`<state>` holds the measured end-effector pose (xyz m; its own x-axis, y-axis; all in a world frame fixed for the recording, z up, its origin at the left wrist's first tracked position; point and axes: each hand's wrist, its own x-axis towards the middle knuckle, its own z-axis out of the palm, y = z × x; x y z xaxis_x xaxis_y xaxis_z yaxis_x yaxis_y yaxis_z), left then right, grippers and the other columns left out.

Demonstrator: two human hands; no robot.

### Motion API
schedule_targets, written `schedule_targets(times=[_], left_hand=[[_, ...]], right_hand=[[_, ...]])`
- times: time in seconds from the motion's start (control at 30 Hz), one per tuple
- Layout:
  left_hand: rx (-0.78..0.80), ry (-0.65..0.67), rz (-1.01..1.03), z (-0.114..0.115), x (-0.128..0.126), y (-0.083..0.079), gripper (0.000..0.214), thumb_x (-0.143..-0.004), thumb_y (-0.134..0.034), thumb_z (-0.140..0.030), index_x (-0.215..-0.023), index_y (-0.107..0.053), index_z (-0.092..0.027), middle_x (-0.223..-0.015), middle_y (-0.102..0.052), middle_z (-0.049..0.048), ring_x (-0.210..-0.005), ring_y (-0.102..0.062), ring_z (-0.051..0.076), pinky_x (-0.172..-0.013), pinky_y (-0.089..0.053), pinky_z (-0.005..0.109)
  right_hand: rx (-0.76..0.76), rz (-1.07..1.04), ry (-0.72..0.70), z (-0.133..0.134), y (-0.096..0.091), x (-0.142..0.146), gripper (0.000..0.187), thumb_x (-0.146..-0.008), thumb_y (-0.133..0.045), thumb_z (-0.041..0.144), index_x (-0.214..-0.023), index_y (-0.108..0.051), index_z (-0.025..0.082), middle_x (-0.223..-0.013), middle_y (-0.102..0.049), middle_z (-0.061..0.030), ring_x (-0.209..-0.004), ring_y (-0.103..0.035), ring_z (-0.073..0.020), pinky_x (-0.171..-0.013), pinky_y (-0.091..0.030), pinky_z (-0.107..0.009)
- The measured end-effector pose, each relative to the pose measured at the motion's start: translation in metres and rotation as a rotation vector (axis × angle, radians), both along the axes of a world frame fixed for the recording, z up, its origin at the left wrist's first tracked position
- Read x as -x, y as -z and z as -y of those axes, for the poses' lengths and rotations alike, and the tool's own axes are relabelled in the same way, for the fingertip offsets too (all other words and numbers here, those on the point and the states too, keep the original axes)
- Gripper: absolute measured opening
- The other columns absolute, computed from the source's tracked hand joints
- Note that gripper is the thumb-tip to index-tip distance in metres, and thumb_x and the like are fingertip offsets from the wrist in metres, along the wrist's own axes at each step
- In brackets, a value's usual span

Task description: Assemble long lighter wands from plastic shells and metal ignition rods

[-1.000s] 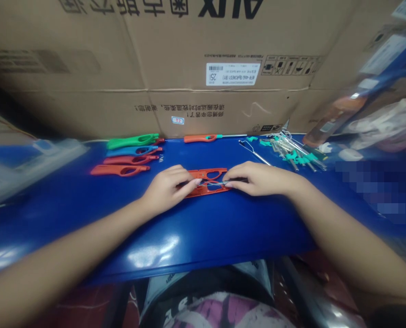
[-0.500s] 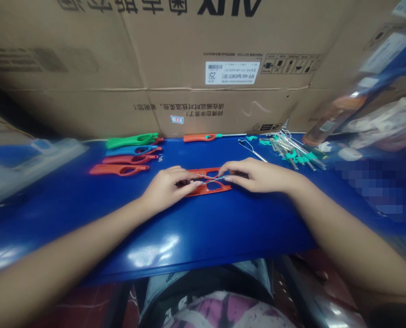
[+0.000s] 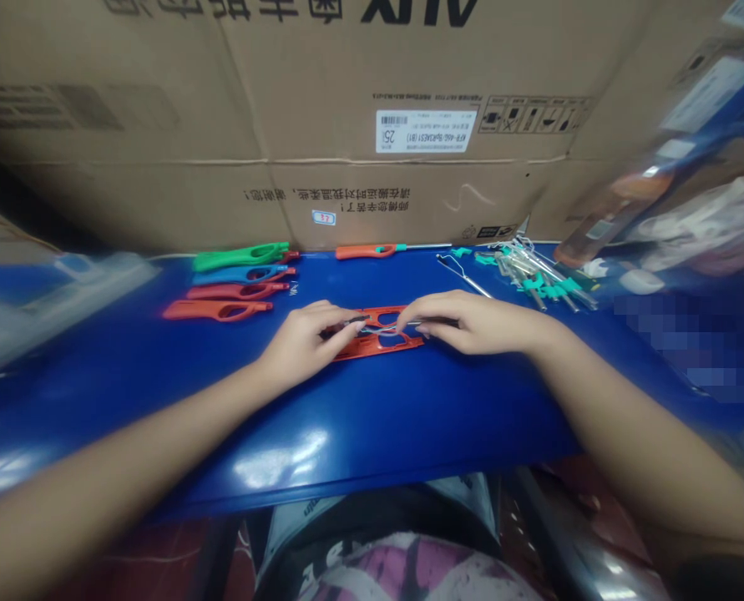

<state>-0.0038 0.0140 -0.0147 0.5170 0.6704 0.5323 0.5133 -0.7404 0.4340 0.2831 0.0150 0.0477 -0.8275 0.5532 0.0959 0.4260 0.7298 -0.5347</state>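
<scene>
Dim indoor light leaves my fingers [image 3: 346,335] slightly soft. White glare, seemingly from above, pools on my glossy blue desk [image 3: 409,417] near its front edge and far left. The large brown cardboard box [image 3: 321,125] is sharpest mid-picture; the translucent whitish plastic container [image 3: 58,305] and orange-tinted clear bottle [image 3: 615,215] smear sideways. Coarse pixel blocks mask a patch at right.

Orange casing halves [image 3: 375,343] and piled metal tubes [image 3: 538,271] suggest a workshop.
</scene>
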Motion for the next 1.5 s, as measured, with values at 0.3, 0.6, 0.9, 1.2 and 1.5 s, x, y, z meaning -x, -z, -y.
schedule_targets(times=[0.3, 0.6, 0.9, 1.2, 1.5], left_hand=[[-0.011, 0.117, -0.089, 0.0, 0.001, -0.003, 0.026, -0.102, -0.055, -0.029, -0.113, -0.076, -0.017, -0.1, -0.072, 0.0088, -0.092, -0.066, 0.019, -0.084, -0.054, 0.032], [0.021, 0.142, -0.242, 0.003, -0.001, -0.005, 0.03, -0.103, -0.051, -0.026, -0.117, -0.075, -0.019, -0.102, -0.066, 0.0103, -0.091, -0.062, 0.021, -0.082, -0.052, 0.035], [0.059, 0.157, -0.301, 0.002, 0.0, -0.005, 0.033, -0.104, -0.048, -0.024, -0.127, -0.071, -0.019, -0.111, -0.067, 0.0114, -0.102, -0.062, 0.024, -0.091, -0.05, 0.04], [0.072, 0.152, -0.296, 0.001, 0.0, -0.004, 0.032, -0.103, -0.048, -0.024, -0.124, -0.072, -0.021, -0.111, -0.067, 0.0103, -0.102, -0.063, 0.024, -0.091, -0.049, 0.04], [0.06, 0.162, -0.296, 0.001, -0.002, -0.003, 0.031, -0.104, -0.049, -0.026, -0.124, -0.072, -0.023, -0.11, -0.068, 0.0092, -0.101, -0.063, 0.023, -0.089, -0.049, 0.039]], right_hand=[[0.069, 0.111, 0.09, 0.001, 0.001, -0.003, 0.033, -0.1, -0.053, 0.026, -0.132, -0.059, 0.023, -0.111, -0.074, -0.0062, -0.09, -0.067, -0.0192, -0.079, -0.049, -0.032], [0.137, 0.237, 0.161, -0.002, 0.0, -0.006, 0.012, -0.092, -0.061, 0.025, -0.101, -0.066, 0.019, -0.09, -0.07, -0.0041, -0.072, -0.057, -0.0147, -0.064, -0.04, -0.027], [0.099, 0.285, 0.175, -0.006, 0.005, -0.006, 0.013, -0.093, -0.063, 0.03, -0.088, -0.065, 0.018, -0.088, -0.068, -0.0037, -0.072, -0.056, -0.0144, -0.063, -0.037, -0.026], [0.073, 0.245, 0.163, -0.009, 0.009, -0.001, 0.012, -0.091, -0.068, 0.029, -0.085, -0.068, 0.018, -0.084, -0.07, -0.0024, -0.074, -0.06, -0.0148, -0.066, -0.039, -0.027], [0.14, 0.274, 0.238, -0.01, 0.006, -0.005, 0.013, -0.086, -0.073, 0.029, -0.08, -0.069, 0.019, -0.08, -0.07, -0.0016, -0.073, -0.061, -0.0156, -0.065, -0.04, -0.028]])
